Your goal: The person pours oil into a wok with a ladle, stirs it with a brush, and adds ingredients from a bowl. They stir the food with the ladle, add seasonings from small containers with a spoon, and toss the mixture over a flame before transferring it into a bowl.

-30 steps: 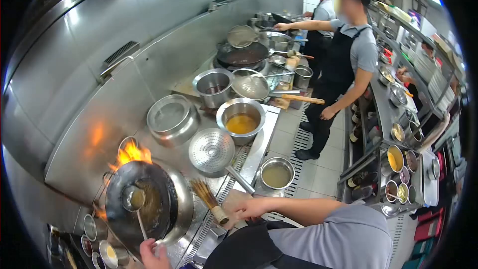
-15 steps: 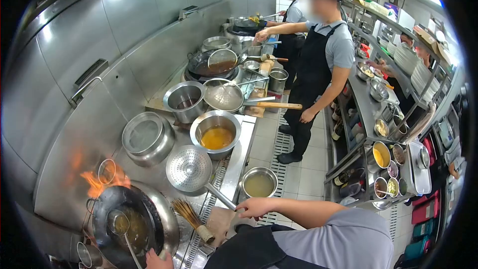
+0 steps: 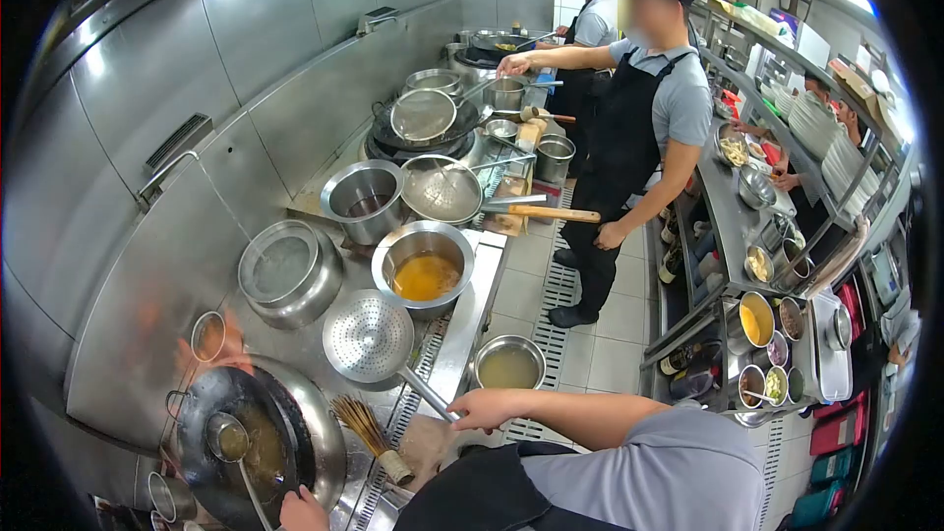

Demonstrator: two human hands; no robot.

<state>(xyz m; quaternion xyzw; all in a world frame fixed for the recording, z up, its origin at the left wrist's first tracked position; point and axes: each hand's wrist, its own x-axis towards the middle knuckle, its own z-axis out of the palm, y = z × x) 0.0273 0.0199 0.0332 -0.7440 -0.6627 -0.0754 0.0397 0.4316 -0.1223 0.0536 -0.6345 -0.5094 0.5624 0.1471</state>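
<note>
At the bottom edge, my left hand (image 3: 303, 511) is closed at the near rim of a blackened wok (image 3: 202, 472); its grip is partly cut off by the frame. A ladle (image 3: 229, 439) rests in the brown liquid inside, its handle passing beside that hand. My right hand (image 3: 482, 410) has its fingers closed on the handle end of a perforated skimmer (image 3: 368, 334). The skimmer's round bowl lies near a steel pot of orange liquid (image 3: 427, 275). A bamboo brush (image 3: 364, 428) lies between the wok and my right arm.
Faint flame (image 3: 234, 334) rises behind the wok. A thin stream falls from a tap (image 3: 157, 182) toward a lidded pot (image 3: 280, 261). A co-worker (image 3: 649, 98) holds a mesh strainer (image 3: 424, 115) over another wok. Steel shelving (image 3: 723, 236) stands right; a pot (image 3: 510, 364) sits beside the stove.
My right hand has moved left and closed around the skimmer's handle end, and the skimmer has shifted slightly left. Flames behind the wok have shrunk. The co-worker's strainer has lifted and tilted.
</note>
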